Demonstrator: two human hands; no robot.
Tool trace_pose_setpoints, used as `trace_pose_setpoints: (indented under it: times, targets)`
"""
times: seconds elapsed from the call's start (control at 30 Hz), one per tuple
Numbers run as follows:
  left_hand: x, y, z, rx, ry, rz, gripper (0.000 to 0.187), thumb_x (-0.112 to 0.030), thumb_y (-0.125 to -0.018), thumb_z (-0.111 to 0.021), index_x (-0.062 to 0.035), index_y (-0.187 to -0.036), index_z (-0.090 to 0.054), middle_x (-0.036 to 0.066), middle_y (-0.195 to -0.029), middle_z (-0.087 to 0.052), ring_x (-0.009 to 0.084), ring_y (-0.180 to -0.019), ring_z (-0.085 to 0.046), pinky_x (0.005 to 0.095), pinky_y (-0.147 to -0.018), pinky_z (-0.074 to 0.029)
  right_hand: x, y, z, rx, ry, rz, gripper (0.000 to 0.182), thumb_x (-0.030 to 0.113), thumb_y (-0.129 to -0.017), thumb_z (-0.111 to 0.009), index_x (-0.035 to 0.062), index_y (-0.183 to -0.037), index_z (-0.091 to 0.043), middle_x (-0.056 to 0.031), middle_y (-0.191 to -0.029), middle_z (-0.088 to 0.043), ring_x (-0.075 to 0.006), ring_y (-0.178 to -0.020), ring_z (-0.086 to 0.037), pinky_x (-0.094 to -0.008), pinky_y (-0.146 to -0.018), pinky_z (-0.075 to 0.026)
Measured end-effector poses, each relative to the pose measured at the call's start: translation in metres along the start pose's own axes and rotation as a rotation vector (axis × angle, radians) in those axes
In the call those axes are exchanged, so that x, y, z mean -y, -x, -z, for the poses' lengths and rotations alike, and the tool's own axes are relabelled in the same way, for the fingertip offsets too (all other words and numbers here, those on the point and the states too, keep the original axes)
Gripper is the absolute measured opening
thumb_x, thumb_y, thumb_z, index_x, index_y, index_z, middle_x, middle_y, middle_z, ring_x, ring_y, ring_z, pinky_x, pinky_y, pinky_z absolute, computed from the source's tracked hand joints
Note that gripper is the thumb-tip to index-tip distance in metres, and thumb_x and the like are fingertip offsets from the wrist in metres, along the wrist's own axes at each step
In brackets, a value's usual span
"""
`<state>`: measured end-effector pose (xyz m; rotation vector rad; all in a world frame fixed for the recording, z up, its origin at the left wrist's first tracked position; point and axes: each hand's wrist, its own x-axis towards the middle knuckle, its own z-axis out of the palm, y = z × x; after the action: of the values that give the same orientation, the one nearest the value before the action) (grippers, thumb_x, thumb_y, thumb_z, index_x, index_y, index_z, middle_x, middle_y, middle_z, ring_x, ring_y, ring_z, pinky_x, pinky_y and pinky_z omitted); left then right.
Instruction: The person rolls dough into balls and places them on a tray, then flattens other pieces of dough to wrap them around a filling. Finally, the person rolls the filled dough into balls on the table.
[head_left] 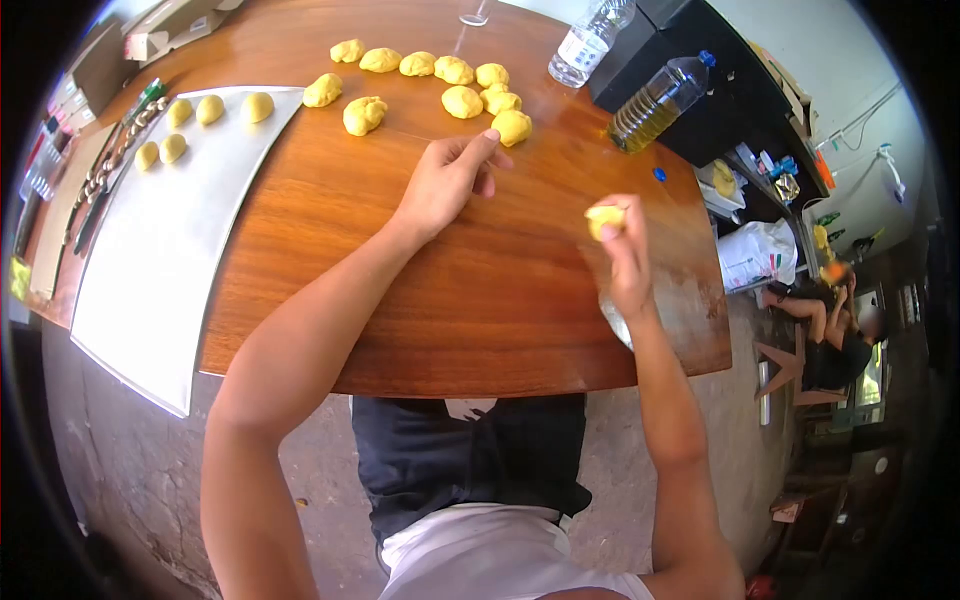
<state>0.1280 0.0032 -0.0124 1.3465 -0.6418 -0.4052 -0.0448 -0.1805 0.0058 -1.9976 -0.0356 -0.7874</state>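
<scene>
Pinched in my right hand (628, 260) is a small piece of yellow dough (604, 220), held above the right part of the wooden table (480, 290). My left hand (452, 183) hovers near the table's middle, thumb and fingers partly apart, with nothing visible between them. Its thumb tip is beside the nearest yellow dough lump (512, 128); whether they touch is unclear. More rough lumps (380, 60) lie in a curved row behind, and two sit further left. On the metal sheet (180, 250) at the left are several smooth dough balls (257, 107).
An oil bottle (660, 103) and a clear bottle (592, 45) are at the back right beside a black box (650, 40). A blue cap (659, 174) lies near them. A glass (476, 12) stands at the back. Another person (840, 340) sits far right.
</scene>
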Motion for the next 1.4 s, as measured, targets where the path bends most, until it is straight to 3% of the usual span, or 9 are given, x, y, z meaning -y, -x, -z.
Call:
trace_pose_setpoints:
  times: [0.23,0.43,0.57,0.67,0.8,0.97,1.03,1.13,1.4]
  targets:
    - [-0.004,0.003,-0.009,0.12,-0.243,0.057,0.051,-0.045,-0.104,-0.053,0.0006,-0.093,-0.073,0.003,-0.065,-0.059,0.0089,-0.064,-0.053,0.0268,-0.063,-0.043,0.01,0.033,0.008,0.172,0.752,0.196,0.026,0.009,-0.09,-0.071,0.0045,-0.116,-0.071,-0.0154,-0.113,-0.07,-0.0282,-0.109,-0.065,-0.0384,-0.094,-0.048]
    - [0.007,0.002,-0.011,0.123,-0.309,-0.022,0.045,-0.041,-0.101,-0.057,-0.0006,-0.089,-0.074,0.001,-0.065,-0.06,0.0082,-0.06,-0.052,0.0282,-0.058,-0.043,-0.008,0.037,0.039,0.019,-0.227,-0.513,0.01,0.002,-0.093,-0.069,-0.0038,-0.101,-0.07,-0.0095,-0.104,-0.074,-0.0203,-0.096,-0.071,-0.0314,-0.083,-0.056]
    - [0.004,0.001,-0.009,0.113,-0.307,-0.016,0.042,-0.038,-0.1,-0.059,-0.0001,-0.088,-0.073,0.002,-0.063,-0.06,0.0084,-0.058,-0.051,0.0283,-0.058,-0.043,0.0,0.031,0.038,0.007,-0.518,-0.619,0.007,0.0,-0.091,-0.071,-0.0032,-0.097,-0.07,-0.0116,-0.105,-0.074,-0.0212,-0.099,-0.07,-0.0315,-0.084,-0.056]
    - [0.003,0.003,-0.01,0.14,-0.348,0.003,0.041,-0.037,-0.099,-0.059,-0.0002,-0.088,-0.073,0.002,-0.063,-0.06,0.0083,-0.059,-0.052,0.0283,-0.059,-0.044,-0.007,0.043,0.021,0.094,0.452,0.063,0.008,-0.004,-0.087,-0.072,-0.0004,-0.094,-0.071,-0.0131,-0.106,-0.074,-0.0274,-0.106,-0.068,-0.0354,-0.088,-0.054]
    - [0.003,0.0,-0.013,0.107,-0.368,-0.02,0.039,-0.033,-0.096,-0.061,0.0016,-0.082,-0.072,0.01,-0.063,-0.065,0.0182,-0.058,-0.061,0.0361,-0.063,-0.05,0.003,0.049,0.026,0.215,0.605,0.078,0.01,-0.001,-0.086,-0.071,-0.0012,-0.096,-0.072,-0.0145,-0.116,-0.072,-0.0322,-0.119,-0.062,-0.0407,-0.099,-0.049]
    - [0.009,-0.001,-0.013,0.119,-0.4,-0.059,0.041,-0.037,-0.1,-0.059,-0.0007,-0.088,-0.074,0.002,-0.062,-0.06,0.0087,-0.058,-0.052,0.0286,-0.058,-0.044,0.037,0.031,0.033,0.491,0.832,0.161,0.022,0.012,-0.088,-0.068,-0.0031,-0.103,-0.073,-0.0172,-0.138,-0.059,-0.0368,-0.138,-0.045,-0.0452,-0.114,-0.036]
    - [0.01,-0.002,-0.015,0.135,-0.396,-0.085,0.041,-0.037,-0.1,-0.059,-0.0006,-0.088,-0.074,0.002,-0.062,-0.06,0.0088,-0.058,-0.052,0.0287,-0.058,-0.044,0.028,0.016,0.047,0.584,0.695,0.09,0.019,0.01,-0.091,-0.067,-0.0031,-0.103,-0.073,-0.0179,-0.137,-0.059,-0.0329,-0.135,-0.05,-0.0421,-0.112,-0.039]
    - [0.007,-0.001,-0.011,0.099,-0.384,-0.061,0.041,-0.036,-0.1,-0.059,-0.0002,-0.088,-0.074,0.002,-0.062,-0.059,0.0089,-0.058,-0.052,0.0291,-0.058,-0.044,0.006,0.021,0.044,0.171,0.085,-0.313,0.015,0.012,-0.097,-0.067,-0.0018,-0.103,-0.071,-0.0095,-0.114,-0.07,-0.0136,-0.105,-0.063,-0.0279,-0.093,-0.049]
    - [0.011,0.001,-0.015,0.121,-0.471,-0.123,0.038,-0.032,-0.098,-0.062,0.0022,-0.084,-0.071,0.006,-0.06,-0.06,0.0102,-0.057,-0.052,0.0316,-0.057,-0.045,-0.002,0.052,0.035,0.019,0.244,-0.482,0.013,0.011,-0.093,-0.074,-0.0003,-0.088,-0.07,-0.0014,-0.082,-0.065,-0.0089,-0.074,-0.056,-0.0251,-0.068,-0.044]
